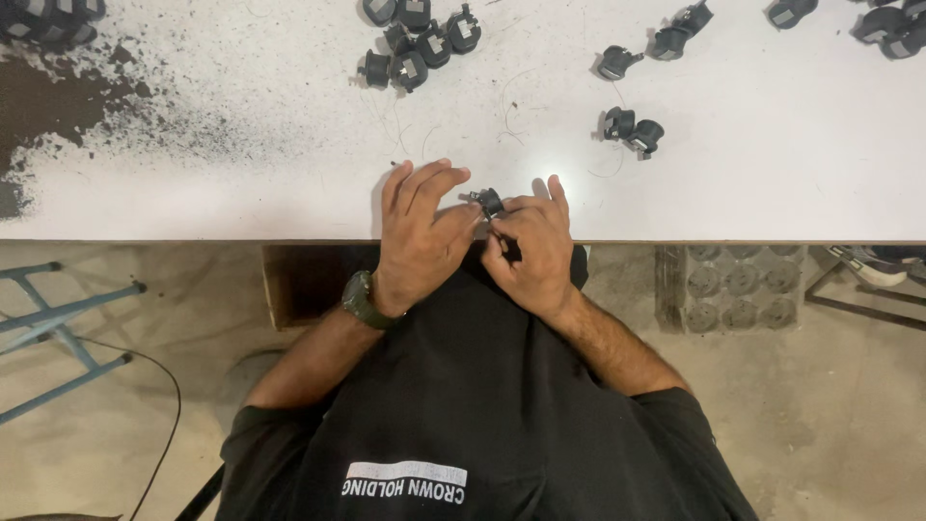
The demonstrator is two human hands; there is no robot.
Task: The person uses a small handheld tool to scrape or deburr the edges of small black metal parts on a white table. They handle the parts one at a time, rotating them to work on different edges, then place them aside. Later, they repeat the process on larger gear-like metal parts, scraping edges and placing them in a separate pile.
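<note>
From the head view we see both hands meet at the near edge of the white table (772,174). The left hand (422,232) and right hand (533,246) pinch one small black part (490,202) between their fingertips, just above the edge. More black parts (420,43) lie scattered well beyond, with a pair (634,130) nearer right.

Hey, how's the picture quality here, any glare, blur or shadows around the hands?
Head view: even, flat light, with the white table bright but not glaring; soft short shadows lie beside the scattered black parts; the small black part between the left hand and right hand is slightly blurred, its detail unclear.
</note>
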